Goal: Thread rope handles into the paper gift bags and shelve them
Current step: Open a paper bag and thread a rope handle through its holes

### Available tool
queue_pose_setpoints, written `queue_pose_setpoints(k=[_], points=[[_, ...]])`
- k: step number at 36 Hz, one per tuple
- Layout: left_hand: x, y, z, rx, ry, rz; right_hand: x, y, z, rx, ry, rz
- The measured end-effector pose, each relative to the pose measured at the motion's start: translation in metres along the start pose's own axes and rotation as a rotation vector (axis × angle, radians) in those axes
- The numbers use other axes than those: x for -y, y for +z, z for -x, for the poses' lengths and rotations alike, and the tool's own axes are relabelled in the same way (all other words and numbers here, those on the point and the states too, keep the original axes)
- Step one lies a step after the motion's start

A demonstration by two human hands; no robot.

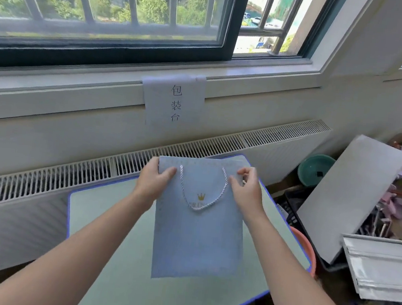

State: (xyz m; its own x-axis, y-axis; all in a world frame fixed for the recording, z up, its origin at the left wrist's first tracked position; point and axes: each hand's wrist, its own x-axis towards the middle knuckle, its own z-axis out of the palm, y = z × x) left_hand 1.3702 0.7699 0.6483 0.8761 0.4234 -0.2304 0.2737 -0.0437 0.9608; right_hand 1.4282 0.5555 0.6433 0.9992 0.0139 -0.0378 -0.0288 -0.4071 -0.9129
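pale blue gift bag (197,239), flat, over small table (105,279); white rope handle (201,195) hangs in a loop on its front. left hand (154,182) and right hand (245,190) pinch its top corners. beside table, right: leaning grey board (350,197), teal basin (314,169), black crate (291,207).

Pale green table (112,262), blue edging; light-blue paper bag (197,242) lying flat.

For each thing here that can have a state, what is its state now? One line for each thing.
gift bag: folded flat, held over the table by its top corners
rope handle: threaded on the facing side, hanging in a loop
left hand: grips the bag's top left corner
right hand: pinches the bag's top right edge
window: sash slid partly open at the right
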Motion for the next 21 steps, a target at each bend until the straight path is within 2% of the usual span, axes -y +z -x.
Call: queue_pose_setpoints(k=[5,9,13,17,21], points=[[0.044,0.005,-0.002,-0.047,-0.027,-0.311,-0.044,0.03,0.011,0.058,0.061,0.041],[0.077,0.009,-0.002,-0.107,0.071,-0.596,-0.08,0.056,0.016,0.112,0.113,0.137],[0.113,0.011,-0.007,0.038,0.301,-0.875,-0.105,0.077,0.017,0.149,0.138,0.251],[0.146,0.013,-0.014,0.172,0.454,-1.067,-0.119,0.093,0.021,0.144,0.169,0.371],[0.166,0.017,-0.017,0.286,0.491,-1.192,-0.132,0.104,0.021,0.07,0.017,0.568]])
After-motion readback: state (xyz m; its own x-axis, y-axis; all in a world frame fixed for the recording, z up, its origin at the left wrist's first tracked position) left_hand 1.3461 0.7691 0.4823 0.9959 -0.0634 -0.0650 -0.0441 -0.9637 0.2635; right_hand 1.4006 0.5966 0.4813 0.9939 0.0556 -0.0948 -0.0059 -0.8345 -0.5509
